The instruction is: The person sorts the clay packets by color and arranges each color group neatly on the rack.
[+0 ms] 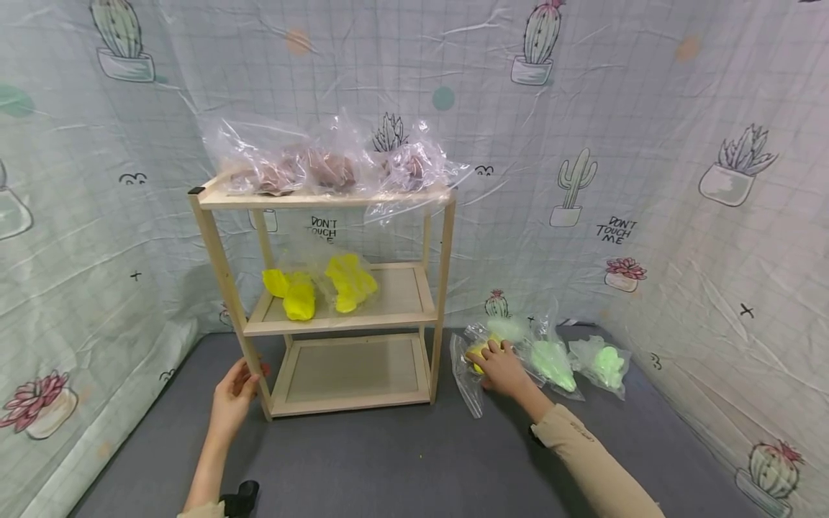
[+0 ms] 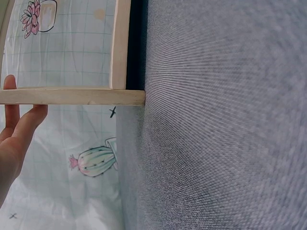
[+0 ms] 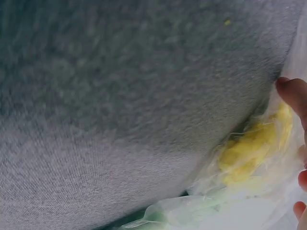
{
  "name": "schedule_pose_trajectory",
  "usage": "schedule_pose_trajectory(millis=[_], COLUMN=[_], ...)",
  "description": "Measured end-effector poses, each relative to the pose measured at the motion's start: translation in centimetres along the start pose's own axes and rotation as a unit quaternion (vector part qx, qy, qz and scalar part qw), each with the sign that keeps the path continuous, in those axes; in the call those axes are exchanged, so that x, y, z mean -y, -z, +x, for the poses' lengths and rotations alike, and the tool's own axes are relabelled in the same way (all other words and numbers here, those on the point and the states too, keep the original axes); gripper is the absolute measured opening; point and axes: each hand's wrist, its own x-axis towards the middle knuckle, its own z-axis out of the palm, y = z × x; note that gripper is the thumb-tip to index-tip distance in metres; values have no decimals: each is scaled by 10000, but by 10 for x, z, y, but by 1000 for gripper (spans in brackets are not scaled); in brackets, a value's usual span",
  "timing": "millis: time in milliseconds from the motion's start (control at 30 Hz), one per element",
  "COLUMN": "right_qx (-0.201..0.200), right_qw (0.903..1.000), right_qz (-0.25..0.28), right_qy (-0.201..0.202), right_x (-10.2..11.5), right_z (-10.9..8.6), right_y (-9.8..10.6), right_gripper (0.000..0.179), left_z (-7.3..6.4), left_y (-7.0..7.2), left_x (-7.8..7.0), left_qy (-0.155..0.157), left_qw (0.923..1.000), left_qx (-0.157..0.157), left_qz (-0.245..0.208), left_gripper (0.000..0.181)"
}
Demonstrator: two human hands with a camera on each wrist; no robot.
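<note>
A small wooden shelf rack (image 1: 343, 327) stands left of the middle. My left hand (image 1: 234, 392) pinches its front left leg low down; in the left wrist view the thumb and a finger (image 2: 10, 82) lie on either side of the leg (image 2: 72, 97). My right hand (image 1: 505, 368) reaches to the right of the rack and grips a clear plastic bag with a yellow lump (image 1: 478, 352) in it. The right wrist view shows the thumb (image 3: 293, 93) and fingertips around this yellow bag (image 3: 249, 151), which lies on the grey surface.
Clear bags with pale green lumps (image 1: 552, 363) lie beside the right hand, another bag (image 1: 609, 365) further right. Bags with brownish contents (image 1: 330, 169) rest on the top shelf, bags with bright yellow lumps (image 1: 350, 280) on the middle one. A cactus-print sheet (image 1: 648, 180) hangs behind.
</note>
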Motion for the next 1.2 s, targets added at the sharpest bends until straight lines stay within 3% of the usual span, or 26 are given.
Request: schedule_pose_trajectory(millis=[233, 467, 667, 967, 1200], right_qx=[-309, -814, -1158, -1104, -1120], right_qw=[9989, 9934, 9875, 9888, 9888], right_qz=[-51, -287, -77, 233, 230], right_qy=[356, 761, 1067, 976, 958], right_x=[2, 7, 9, 7, 2], right_z=[-4, -7, -10, -17, -24], right_y=[6, 19, 36, 64, 77], right_gripper=[66, 46, 37, 40, 46], left_z=[-1, -4, -2, 1, -1], left_y=[0, 2, 1, -2, -1], left_x=[0, 0, -1, 0, -1], left_qy=[62, -92, -73, 102, -14], left_qw=[9999, 9999, 10000, 9998, 10000], left_qx=[-7, 75, 27, -112, -25], left_qz=[88, -45, 9, 155, 58], left_gripper=[29, 30, 32, 31, 30])
